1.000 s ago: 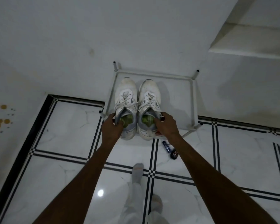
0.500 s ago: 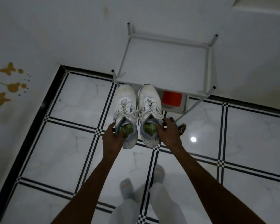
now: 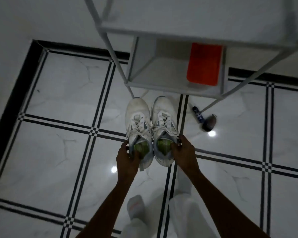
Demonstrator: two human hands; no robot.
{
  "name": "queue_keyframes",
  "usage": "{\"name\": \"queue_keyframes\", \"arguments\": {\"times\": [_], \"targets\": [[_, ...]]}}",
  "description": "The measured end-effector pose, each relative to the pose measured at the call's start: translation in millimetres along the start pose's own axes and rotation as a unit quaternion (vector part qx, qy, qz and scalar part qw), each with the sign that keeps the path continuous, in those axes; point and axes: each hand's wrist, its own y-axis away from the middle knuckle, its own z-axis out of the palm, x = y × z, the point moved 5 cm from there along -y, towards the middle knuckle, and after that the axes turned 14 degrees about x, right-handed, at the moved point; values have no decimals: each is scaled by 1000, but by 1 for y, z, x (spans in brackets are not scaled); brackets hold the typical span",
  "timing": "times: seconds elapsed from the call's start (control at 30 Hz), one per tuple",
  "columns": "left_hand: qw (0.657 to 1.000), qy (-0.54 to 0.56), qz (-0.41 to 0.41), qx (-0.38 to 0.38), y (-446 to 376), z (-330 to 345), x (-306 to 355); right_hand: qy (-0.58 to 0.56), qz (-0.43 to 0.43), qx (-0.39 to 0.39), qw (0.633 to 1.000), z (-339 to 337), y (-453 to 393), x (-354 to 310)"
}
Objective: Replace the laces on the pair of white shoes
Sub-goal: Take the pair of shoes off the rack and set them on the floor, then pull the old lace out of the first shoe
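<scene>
Two white laced shoes with green insoles sit side by side in front of me, toes pointing away. My left hand (image 3: 126,156) grips the heel opening of the left white shoe (image 3: 138,121). My right hand (image 3: 183,152) grips the heel opening of the right white shoe (image 3: 163,117). White laces are threaded and tied on both. The shoes are over the white tiled floor (image 3: 62,93), just in front of the white metal rack (image 3: 144,33); whether they touch the floor I cannot tell.
An orange cloth (image 3: 204,63) lies on the rack's lower shelf. A small dark tube (image 3: 197,114) and a dark rounded object (image 3: 208,124) lie on the floor by the rack's right leg. My feet in white socks (image 3: 135,206) stand below. A wall runs along the left.
Both hands have carried the pair of shoes off the rack's top shelf and down toward the floor in front of it. The view has tilted downward.
</scene>
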Motion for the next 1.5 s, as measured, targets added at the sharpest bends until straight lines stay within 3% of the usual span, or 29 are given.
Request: {"name": "queue_keyframes", "arguments": {"times": [0.37,0.57,0.73,0.93,0.97,1.03,1.1,1.17,1.27,1.5], "targets": [[1000,4,-20,7,-119,197,-185,48,2,-6,999,156,-143,205],[1000,7,-9,22,-159,239,-234,53,0,28,998,196,-184,252],[998,9,42,36,-173,239,-232,17,-7,33,999,194,-229,250],[988,35,142,49,-189,224,-211,105,-36,-29,993,181,-269,218],[986,32,154,52,-190,223,-206,158,-56,-31,985,179,-269,213],[984,44,159,68,-192,220,-202,271,-154,43,949,174,-259,191],[982,58,161,80,-200,220,-203,272,-294,97,911,184,-238,163],[979,57,179,73,-208,224,-205,196,-360,32,912,211,-222,151],[980,68,179,60,-215,229,-205,135,-328,-109,929,251,-210,153],[977,59,200,36,-231,229,-204,129,-293,-129,938,259,-221,154]]}}
